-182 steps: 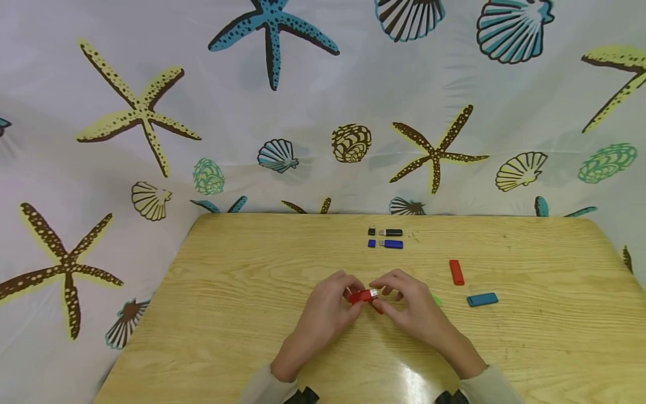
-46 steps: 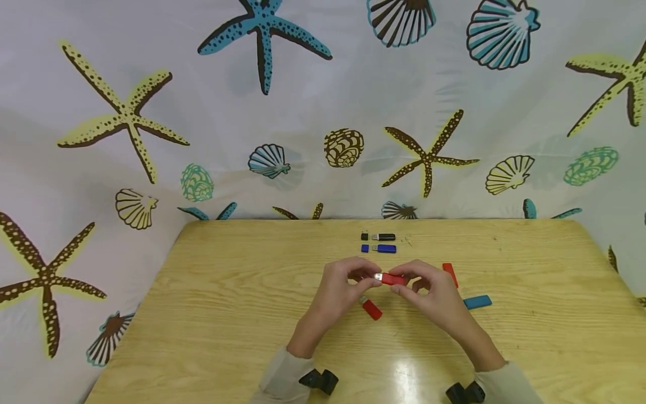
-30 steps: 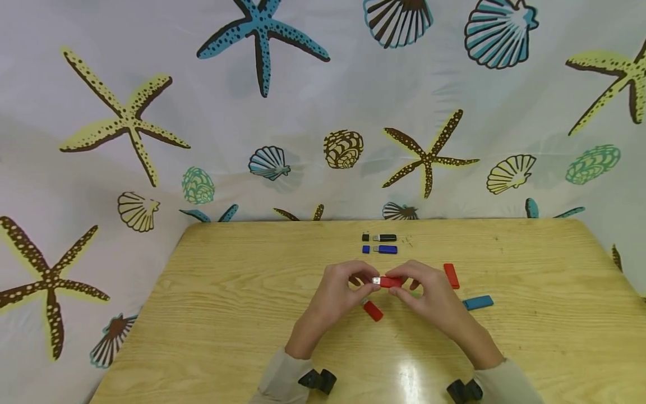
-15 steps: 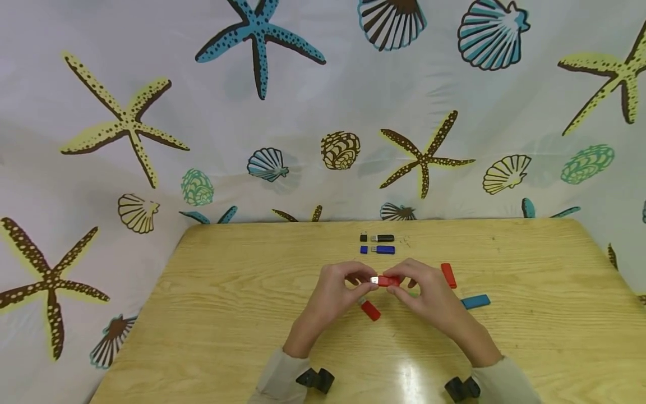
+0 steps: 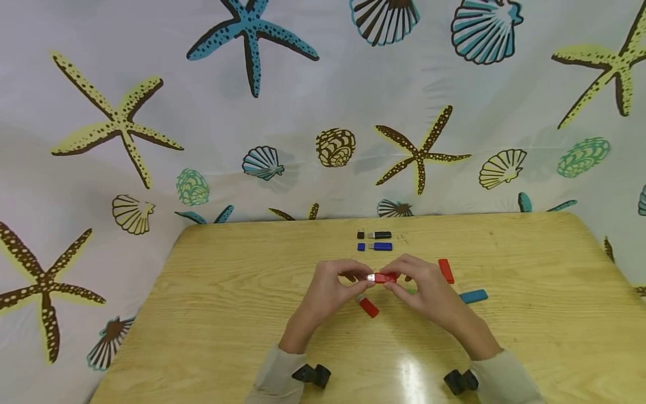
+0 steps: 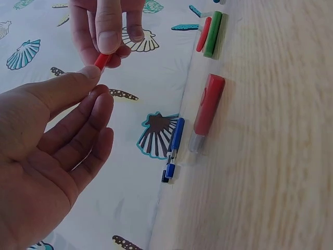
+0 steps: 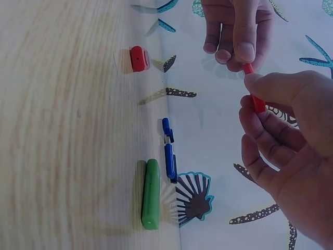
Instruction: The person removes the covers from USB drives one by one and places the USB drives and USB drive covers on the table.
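Observation:
In the head view my right hand (image 5: 426, 283) pinches the body of a red USB stick (image 5: 386, 278) between thumb and fingers. Its silver plug points left, where the thumb and fingertips of my left hand (image 5: 328, 289) pinch that end. The stick is held above the table, and both wrist views show little of its red body between the fingertips. A second red USB stick (image 5: 369, 307), plug bare, lies just below the hands; it also shows in the left wrist view (image 6: 209, 104). A green stick (image 7: 151, 195) is mostly hidden behind my right hand in the head view.
On the wooden table (image 5: 227, 314), a black USB stick (image 5: 382, 235) and a blue one (image 5: 382, 246) lie at the back, each with a cap (image 5: 360, 247) to its left. To the right lie a red stick (image 5: 446, 271) and a teal-blue stick (image 5: 473, 296). A patterned cloth (image 5: 303, 112) hangs behind.
About six seconds ago the held red stick's plug pointed right, with its body in my left hand. Now it points left, the body in my right hand. Over the last second the hands barely moved.

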Demonstrator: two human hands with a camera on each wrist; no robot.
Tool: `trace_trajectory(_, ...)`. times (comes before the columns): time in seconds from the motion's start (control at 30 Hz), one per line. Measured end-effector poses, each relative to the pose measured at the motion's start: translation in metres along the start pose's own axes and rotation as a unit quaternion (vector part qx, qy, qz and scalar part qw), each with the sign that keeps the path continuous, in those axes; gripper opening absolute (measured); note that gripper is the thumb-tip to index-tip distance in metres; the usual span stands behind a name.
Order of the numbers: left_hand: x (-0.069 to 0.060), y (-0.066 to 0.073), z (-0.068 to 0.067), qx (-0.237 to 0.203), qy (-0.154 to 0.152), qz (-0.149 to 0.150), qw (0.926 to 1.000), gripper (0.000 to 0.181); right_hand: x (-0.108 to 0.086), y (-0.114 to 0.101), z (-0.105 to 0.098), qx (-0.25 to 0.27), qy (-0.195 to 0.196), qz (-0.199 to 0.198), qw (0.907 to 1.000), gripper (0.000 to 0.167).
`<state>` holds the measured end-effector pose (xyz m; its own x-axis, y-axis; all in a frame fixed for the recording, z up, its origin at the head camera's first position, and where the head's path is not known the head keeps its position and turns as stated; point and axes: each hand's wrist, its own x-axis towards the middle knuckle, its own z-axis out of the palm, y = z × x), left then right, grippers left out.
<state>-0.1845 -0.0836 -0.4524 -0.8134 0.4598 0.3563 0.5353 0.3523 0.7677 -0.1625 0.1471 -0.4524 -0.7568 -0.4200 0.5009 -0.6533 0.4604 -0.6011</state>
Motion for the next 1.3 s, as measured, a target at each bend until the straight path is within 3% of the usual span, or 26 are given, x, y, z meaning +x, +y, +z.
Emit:
trace_trajectory(0.57,-0.0041,-0.0015,-0.0023,-0.034,-0.002,-0.035,0.9988,0.012,-0.0012,-0.0015,0.0005,0.01,-0.008,-0.005,0.9999,0.018)
trace_trajectory(0.97,-0.0019,0.0003,-0.0044,-0.06,-0.014,-0.026,0.9978,0.012,-0.0005,0.0003,-0.0047,0.02,-0.015,-0.023,0.9994,0.016)
trace_trajectory(1.3,0.0002,0.003,-0.008,-0.052,-0.024,-0.02,0.9982,0.011,0.0012,-0.0003,-0.0076,0.024,-0.016,-0.027,0.9992,0.018)
